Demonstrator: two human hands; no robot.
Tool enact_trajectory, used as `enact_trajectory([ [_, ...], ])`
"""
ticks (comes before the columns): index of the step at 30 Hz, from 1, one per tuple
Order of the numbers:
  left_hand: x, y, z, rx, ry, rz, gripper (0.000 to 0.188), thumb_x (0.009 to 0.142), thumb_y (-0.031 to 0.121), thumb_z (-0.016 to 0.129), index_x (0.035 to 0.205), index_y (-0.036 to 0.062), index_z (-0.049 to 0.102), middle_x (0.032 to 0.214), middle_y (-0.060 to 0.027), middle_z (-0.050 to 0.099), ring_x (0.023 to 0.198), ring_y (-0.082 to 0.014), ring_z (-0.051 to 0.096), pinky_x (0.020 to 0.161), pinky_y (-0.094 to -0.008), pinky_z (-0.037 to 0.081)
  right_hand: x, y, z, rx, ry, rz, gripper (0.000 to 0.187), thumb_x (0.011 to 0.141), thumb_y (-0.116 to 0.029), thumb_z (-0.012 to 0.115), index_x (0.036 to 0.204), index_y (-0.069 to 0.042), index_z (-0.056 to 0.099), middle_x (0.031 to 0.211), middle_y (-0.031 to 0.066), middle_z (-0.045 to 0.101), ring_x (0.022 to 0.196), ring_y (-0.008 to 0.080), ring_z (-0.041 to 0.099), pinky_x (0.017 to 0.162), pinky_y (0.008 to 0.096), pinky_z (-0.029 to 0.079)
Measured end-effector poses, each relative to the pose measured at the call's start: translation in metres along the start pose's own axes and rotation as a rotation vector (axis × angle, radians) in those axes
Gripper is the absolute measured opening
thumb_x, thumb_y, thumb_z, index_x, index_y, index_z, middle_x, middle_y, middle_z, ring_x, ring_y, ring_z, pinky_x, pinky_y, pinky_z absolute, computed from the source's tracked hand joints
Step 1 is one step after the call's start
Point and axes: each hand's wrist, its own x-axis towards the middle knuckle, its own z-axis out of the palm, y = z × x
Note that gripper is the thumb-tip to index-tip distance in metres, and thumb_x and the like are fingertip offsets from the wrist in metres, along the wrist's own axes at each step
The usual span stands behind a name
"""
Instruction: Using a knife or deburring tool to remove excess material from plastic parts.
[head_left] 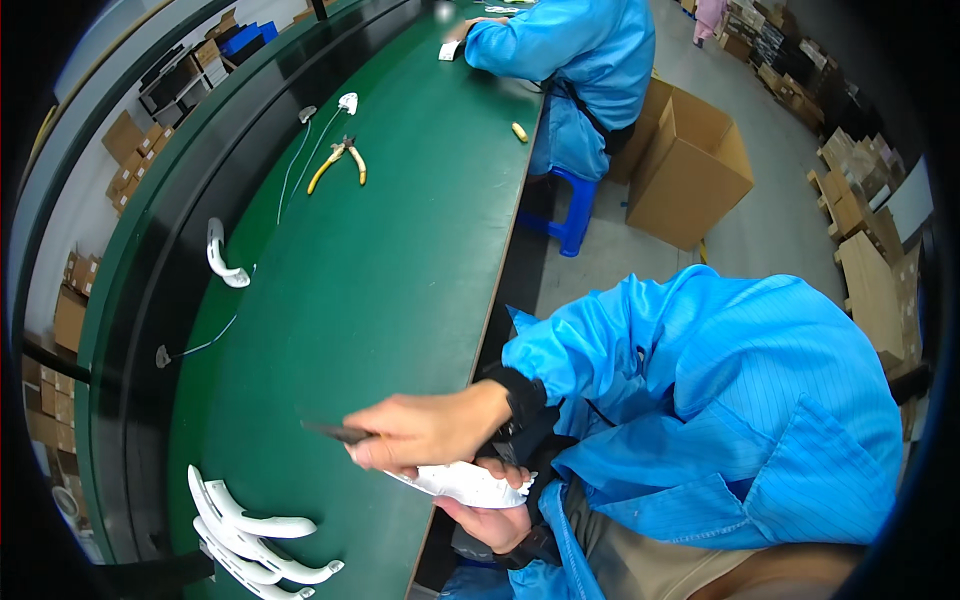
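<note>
My right hand (pixel 430 428) is closed around a dark, slim, blade-like tool (pixel 345 432) whose tip points left over the bench and is slightly blurred. Below it, my left hand (pixel 490 515) grips a white curved plastic part (pixel 465 484), palm up, at the bench's near edge. The right hand covers the far end of that part; whether the tool touches it, I cannot tell. Several similar white curved pieces (pixel 250 540) lie stacked at the lower left of the green bench (pixel 370 270).
Yellow-handled pliers (pixel 341 163) lie farther up the bench, near thin cables (pixel 300 150). One more white curved piece (pixel 224 256) rests by the black back rail. A co-worker in blue (pixel 570 60) sits at the far end, beside a blue stool (pixel 572 215) and an open cardboard box (pixel 690 165).
</note>
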Motion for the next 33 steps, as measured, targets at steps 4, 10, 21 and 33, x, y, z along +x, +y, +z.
enact_trajectory([
  [4, 0.002, -0.008, -0.002, 0.013, 0.258, 0.098, 0.062, 0.096, 0.065, 0.030, 0.126, 0.0117, 0.045, 0.085, -0.0051, 0.057, 0.067, -0.0188, 0.055, 0.066, -0.0406, 0.047, 0.001, 0.008, 0.017, -0.173, 0.028, -0.058, 0.035, 0.102, -0.030, 0.045, 0.090, 0.004, 0.047, 0.058, 0.0097, 0.051, 0.051, 0.0211, 0.053, 0.051, 0.0356, 0.044],
  [10, 0.006, -0.012, -0.004, 0.069, 0.305, 0.275, 0.068, 0.099, 0.057, 0.032, 0.145, 0.0060, 0.032, 0.143, -0.0100, 0.043, 0.127, -0.0276, 0.046, 0.105, -0.0416, 0.038, 0.004, 0.002, 0.032, -0.225, 0.026, 0.008, 0.032, 0.101, -0.026, 0.045, 0.093, 0.005, 0.047, 0.059, 0.0132, 0.049, 0.052, 0.0259, 0.049, 0.051, 0.0383, 0.042],
  [21, 0.002, -0.010, -0.011, 0.108, 0.306, 0.234, 0.068, 0.100, 0.055, 0.032, 0.146, 0.0050, 0.031, 0.145, -0.0120, 0.041, 0.130, -0.0287, 0.044, 0.107, -0.0412, 0.037, 0.009, 0.012, 0.042, -0.276, 0.065, 0.052, 0.029, 0.100, -0.024, 0.045, 0.093, 0.004, 0.046, 0.056, 0.0153, 0.048, 0.049, 0.0290, 0.047, 0.049, 0.0403, 0.039],
  [33, 0.004, -0.009, -0.001, 0.020, 0.322, 0.247, 0.067, 0.100, 0.056, 0.032, 0.145, 0.0062, 0.031, 0.141, -0.0112, 0.044, 0.126, -0.0268, 0.048, 0.104, -0.0391, 0.041, 0.018, 0.013, 0.046, -0.308, 0.258, -0.050, 0.027, 0.099, -0.023, 0.049, 0.089, 0.002, 0.045, 0.060, 0.0148, 0.050, 0.052, 0.0269, 0.049, 0.050, 0.0389, 0.038],
])
